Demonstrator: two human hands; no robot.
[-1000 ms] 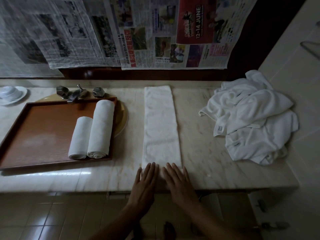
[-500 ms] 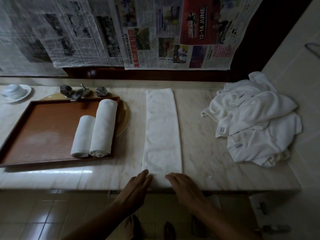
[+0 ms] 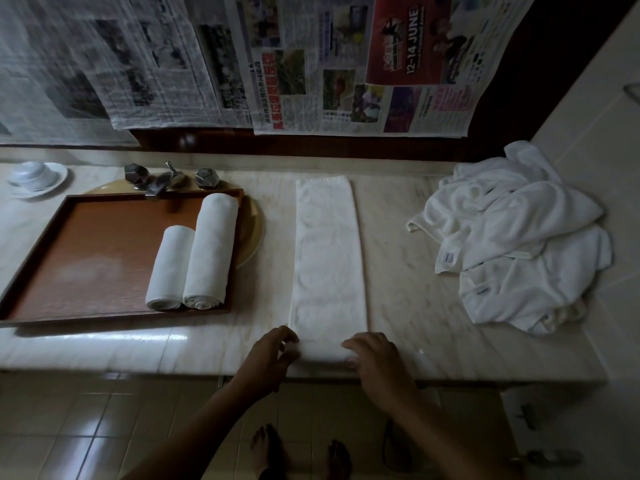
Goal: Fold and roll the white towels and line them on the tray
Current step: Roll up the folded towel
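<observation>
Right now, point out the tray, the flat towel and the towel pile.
tray [image 3: 86, 271]: head view, bare brown floor.
flat towel [image 3: 327, 251]: head view, middle of the strip.
towel pile [image 3: 526, 244]: head view, centre of the heap.

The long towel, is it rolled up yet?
Barely. The towel lies flat as a folded strip; only its near end curls up between the left hand and right hand.

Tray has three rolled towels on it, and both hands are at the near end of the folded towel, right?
No. The head view shows two rolled towels on the tray, not three. The left hand and right hand do grip the near end of the folded towel.
</observation>
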